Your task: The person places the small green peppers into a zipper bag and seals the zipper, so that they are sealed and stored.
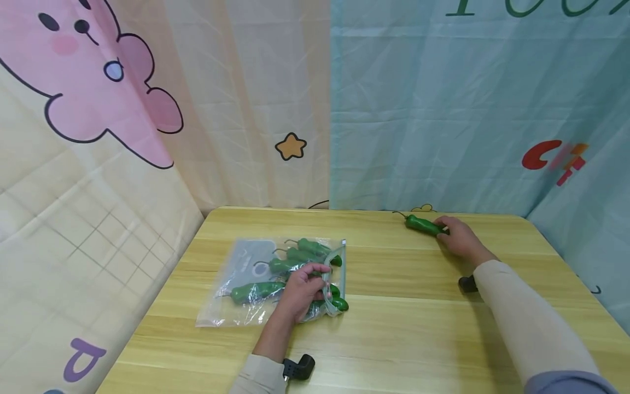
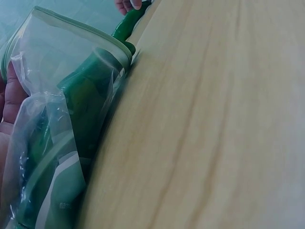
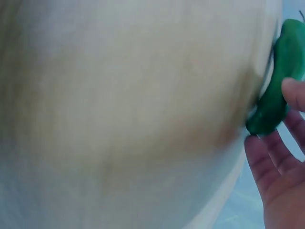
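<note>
A clear zip bag [image 1: 211, 313] lies on the table at left centre, with several green peppers [image 1: 253, 292] inside. Its mouth faces right and gapes; pepper tips show there. My left hand [image 1: 298, 293] grips the bag at the mouth's edge, and in the left wrist view the film [image 2: 43, 52] bunches near its fingers. Far to the right, my right hand [image 1: 461, 239] holds a long green pepper [image 1: 421, 224] by its blunt end, stem pointing left. In the right wrist view the thumb lies over that pepper [image 3: 286, 52], with fingers on its other side.
The wooden table [image 1: 394, 339] ends at the back against hanging printed curtains [image 1: 423, 109]. Another curtain [image 1: 113, 246] borders the left side. A black wrist camera [image 1: 300, 368] sits on the left wrist, another [image 1: 467, 284] by the right.
</note>
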The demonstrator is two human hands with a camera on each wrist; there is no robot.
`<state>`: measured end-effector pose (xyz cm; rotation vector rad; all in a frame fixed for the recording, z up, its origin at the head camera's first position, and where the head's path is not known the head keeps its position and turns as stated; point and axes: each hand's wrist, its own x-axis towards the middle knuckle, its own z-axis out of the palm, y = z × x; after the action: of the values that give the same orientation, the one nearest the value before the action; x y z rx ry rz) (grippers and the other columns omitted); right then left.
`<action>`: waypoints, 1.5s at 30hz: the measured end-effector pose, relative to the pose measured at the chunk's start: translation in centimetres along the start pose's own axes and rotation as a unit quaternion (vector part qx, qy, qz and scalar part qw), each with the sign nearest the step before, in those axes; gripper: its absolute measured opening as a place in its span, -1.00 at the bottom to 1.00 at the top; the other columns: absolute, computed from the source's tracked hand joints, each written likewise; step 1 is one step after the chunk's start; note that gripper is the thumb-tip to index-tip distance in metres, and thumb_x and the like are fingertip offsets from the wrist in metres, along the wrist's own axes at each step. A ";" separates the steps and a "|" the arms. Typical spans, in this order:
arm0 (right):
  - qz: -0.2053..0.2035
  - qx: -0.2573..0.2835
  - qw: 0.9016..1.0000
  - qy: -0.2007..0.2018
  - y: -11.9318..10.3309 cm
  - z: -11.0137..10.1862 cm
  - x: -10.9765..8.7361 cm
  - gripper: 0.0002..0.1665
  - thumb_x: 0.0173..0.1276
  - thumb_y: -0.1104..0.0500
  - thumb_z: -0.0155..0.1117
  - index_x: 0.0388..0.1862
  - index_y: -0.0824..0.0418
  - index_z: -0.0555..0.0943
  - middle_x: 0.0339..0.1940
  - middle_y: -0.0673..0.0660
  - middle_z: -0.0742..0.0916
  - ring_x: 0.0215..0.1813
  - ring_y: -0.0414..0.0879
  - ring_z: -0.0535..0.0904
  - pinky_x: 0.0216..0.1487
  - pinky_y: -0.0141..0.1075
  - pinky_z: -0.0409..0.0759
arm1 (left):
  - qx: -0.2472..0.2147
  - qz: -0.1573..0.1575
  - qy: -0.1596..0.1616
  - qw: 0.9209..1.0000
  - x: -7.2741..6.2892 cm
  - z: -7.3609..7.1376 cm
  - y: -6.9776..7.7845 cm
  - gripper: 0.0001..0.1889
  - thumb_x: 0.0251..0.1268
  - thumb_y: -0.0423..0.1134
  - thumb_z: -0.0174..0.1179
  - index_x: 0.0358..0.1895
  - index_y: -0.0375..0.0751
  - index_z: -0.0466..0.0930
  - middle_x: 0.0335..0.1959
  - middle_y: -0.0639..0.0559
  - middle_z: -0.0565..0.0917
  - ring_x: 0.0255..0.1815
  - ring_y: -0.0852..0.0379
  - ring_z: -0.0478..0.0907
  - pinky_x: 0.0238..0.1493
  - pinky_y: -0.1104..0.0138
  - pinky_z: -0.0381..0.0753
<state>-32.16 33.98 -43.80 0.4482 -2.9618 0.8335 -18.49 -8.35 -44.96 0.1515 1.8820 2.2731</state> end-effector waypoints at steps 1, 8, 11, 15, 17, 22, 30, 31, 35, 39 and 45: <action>-0.001 0.002 1.000 -0.005 0.0 0.0 0.0 -0.59 0.45 0.38 0.11 0.24 0.48 0.41 0.19 0.52 0.49 0.14 0.42 0.45 0.10 0.24 0.47 | 0.000 0.000 0.001 1.000 0.0 0.0 0.0 -0.60 0.13 -0.59 0.03 0.10 -0.59 0.46 -0.38 -0.08 0.56 -0.51 0.15 0.59 -0.39 0.35 0.69; -0.004 0.037 0.997 -0.062 -1.2 -0.5 0.1 -0.62 0.45 0.33 0.15 0.21 0.41 0.44 0.11 0.43 0.56 0.09 0.33 0.52 -0.05 0.04 0.59 | -0.001 -0.002 0.002 1.000 0.0 0.0 0.0 -0.59 0.13 -0.59 0.03 0.11 -0.60 0.47 -0.38 -0.08 0.56 -0.51 0.15 0.60 -0.40 0.35 0.69; -0.008 0.043 0.995 -0.089 -1.6 -0.8 0.0 -0.62 0.46 0.31 0.16 0.21 0.37 0.44 0.10 0.39 0.57 0.10 0.29 0.52 -0.07 -0.02 0.60 | -0.002 -0.002 0.003 1.000 0.0 0.1 0.0 -0.59 0.12 -0.59 0.03 0.10 -0.60 0.46 -0.35 -0.11 0.56 -0.51 0.15 0.59 -0.40 0.35 0.70; -0.022 0.050 0.992 -0.112 -1.8 -1.0 0.1 -0.64 0.45 0.30 0.20 0.18 0.35 0.47 0.07 0.32 0.59 0.10 0.24 0.51 -0.08 -0.07 0.59 | -0.004 -0.003 0.005 1.000 0.1 0.1 -0.1 -0.59 0.11 -0.60 0.04 0.10 -0.60 0.46 -0.29 -0.16 0.54 -0.51 0.15 0.59 -0.39 0.34 0.70; -0.027 0.057 0.991 -0.122 -1.9 -1.1 0.1 -0.65 0.44 0.29 0.21 0.16 0.34 0.48 0.07 0.30 0.59 0.11 0.23 0.50 -0.08 -0.08 0.58 | -0.004 -0.003 0.005 1.000 0.0 0.1 -0.1 -0.59 0.11 -0.60 0.04 0.10 -0.60 0.46 -0.26 -0.18 0.54 -0.50 0.15 0.59 -0.39 0.34 0.70; -0.026 0.077 0.986 -0.147 -2.5 -1.1 -0.3 -0.64 0.45 0.26 0.21 0.18 0.33 0.47 0.10 0.31 0.59 0.12 0.21 0.50 -0.10 -0.10 0.60 | -0.002 -0.003 0.006 1.000 0.0 0.1 0.0 -0.59 0.12 -0.59 0.04 0.10 -0.60 0.46 -0.24 -0.22 0.54 -0.50 0.15 0.59 -0.39 0.34 0.70; -0.003 0.131 0.977 -0.170 -4.0 -1.2 -1.3 -0.63 0.50 0.24 0.16 0.21 0.33 0.43 0.14 0.36 0.54 0.02 0.12 0.54 -0.25 -0.10 0.64 | 0.000 -0.004 0.006 1.000 0.0 0.1 0.0 -0.58 0.11 -0.59 0.03 0.10 -0.61 0.46 -0.25 -0.20 0.54 -0.50 0.15 0.60 -0.38 0.35 0.70; -0.004 0.137 0.976 -0.169 -4.1 -1.2 -1.3 -0.63 0.49 0.24 0.16 0.20 0.33 0.44 0.14 0.36 0.54 0.01 0.13 0.54 -0.25 -0.10 0.64 | 0.001 -0.005 0.006 1.000 0.0 0.1 0.0 -0.58 0.11 -0.59 0.03 0.10 -0.60 0.46 -0.25 -0.21 0.54 -0.50 0.15 0.60 -0.38 0.35 0.70; -0.015 0.155 0.973 -0.171 -4.7 -1.1 -1.5 -0.65 0.49 0.25 0.17 0.18 0.34 0.44 0.12 0.35 0.54 -0.04 0.11 0.53 -0.28 -0.08 0.64 | 0.000 -0.005 0.007 1.000 0.0 0.1 0.1 -0.58 0.11 -0.59 0.03 0.10 -0.60 0.46 -0.24 -0.24 0.55 -0.50 0.14 0.60 -0.38 0.34 0.70; -0.020 0.166 0.971 -0.172 -5.2 -1.0 -1.7 -0.67 0.49 0.24 0.17 0.16 0.33 0.45 0.10 0.34 0.55 -0.08 0.09 0.54 -0.28 -0.06 0.64 | 0.000 -0.003 0.005 1.000 0.0 0.2 0.1 -0.59 0.11 -0.58 0.04 0.10 -0.60 0.46 -0.24 -0.23 0.55 -0.50 0.15 0.60 -0.38 0.35 0.70; -0.028 0.162 0.970 -0.179 -6.1 -0.6 -1.8 -0.70 0.50 0.22 0.17 0.14 0.28 0.48 0.08 0.29 0.59 -0.08 0.04 0.55 -0.26 -0.08 0.65 | 0.002 -0.004 0.005 1.000 0.1 0.1 0.1 -0.59 0.12 -0.58 0.03 0.10 -0.59 0.47 -0.24 -0.22 0.56 -0.50 0.15 0.60 -0.39 0.35 0.70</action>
<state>-28.77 29.78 -40.43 0.7678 -3.1091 1.3705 -18.52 -8.22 -44.84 0.1340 1.8902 2.2691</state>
